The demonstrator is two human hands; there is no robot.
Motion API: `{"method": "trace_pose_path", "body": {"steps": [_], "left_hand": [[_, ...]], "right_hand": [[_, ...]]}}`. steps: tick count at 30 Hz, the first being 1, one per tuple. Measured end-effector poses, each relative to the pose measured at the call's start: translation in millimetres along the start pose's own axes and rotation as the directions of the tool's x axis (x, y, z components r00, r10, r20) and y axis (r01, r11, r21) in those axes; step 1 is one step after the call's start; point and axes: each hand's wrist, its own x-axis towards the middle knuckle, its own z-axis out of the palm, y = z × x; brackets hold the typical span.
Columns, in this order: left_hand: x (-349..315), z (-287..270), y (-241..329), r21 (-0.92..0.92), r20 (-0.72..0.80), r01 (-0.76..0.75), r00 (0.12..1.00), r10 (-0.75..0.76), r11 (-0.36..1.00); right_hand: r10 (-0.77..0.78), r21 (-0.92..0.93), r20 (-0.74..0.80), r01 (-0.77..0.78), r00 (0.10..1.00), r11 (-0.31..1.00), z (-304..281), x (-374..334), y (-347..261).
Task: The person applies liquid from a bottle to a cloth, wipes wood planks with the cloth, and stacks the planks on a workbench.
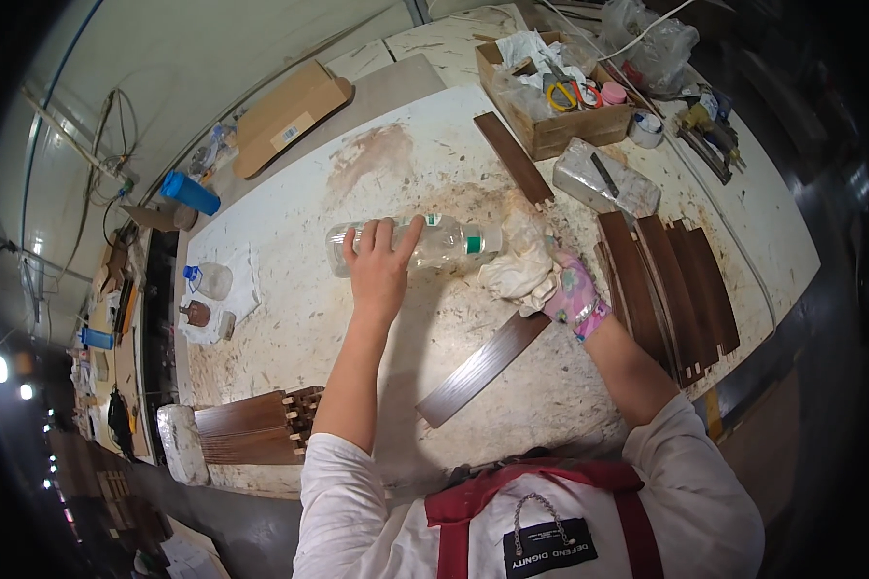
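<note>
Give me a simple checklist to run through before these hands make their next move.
1. Bottle held: ok, the left hand grips its side.
2. Bottle's neck facing the cloth: ok, it points that way.
3. Liquid in the bottle: cannot tell, too unclear.
4. Cloth held: ok, bunched at the right hand.
5. Both hands gloved: not ok, only the right is.
6. Scissors put aside: ok, in the box.

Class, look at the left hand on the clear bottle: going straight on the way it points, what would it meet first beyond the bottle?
Beyond the clear bottle, the left hand would probably cross bare tabletop and first meet the grey board behind; its height is unclear.
</note>
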Motion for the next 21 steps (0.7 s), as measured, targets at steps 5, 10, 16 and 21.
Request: {"method": "trace_pose_path", "body": {"steps": [5,10,16,21], "left_hand": [[-1.0,3.0,-6.5,0.02,0.002,0.014,1.0,-0.014,1.0],[-8.6,18.0,-15.2,0.013,0.0,0.039,0.999,-0.039,0.999],[2.5,48.2,-26.5,-0.275,0.026,0.26,0.964,-0.263,0.926],[13.4,91.0,-41.7,-0.872,0.226,0.459,0.682,-0.696,0.168]], "right_hand": [[-0.021,-0.056,-0.036,0.019,0.999,0.998,0.4,7.7,0.4],[0.057,-0.036,-0.001,-0.057,0.998,0.998,9.9,28.8,3.8],[0.043,-0.114,0.123,-0.029,0.991,0.993,78.3,56.8,-14.5],[0.103,-0.156,0.275,-0.061,0.956,0.986,120.2,64.8,-24.0]]}}
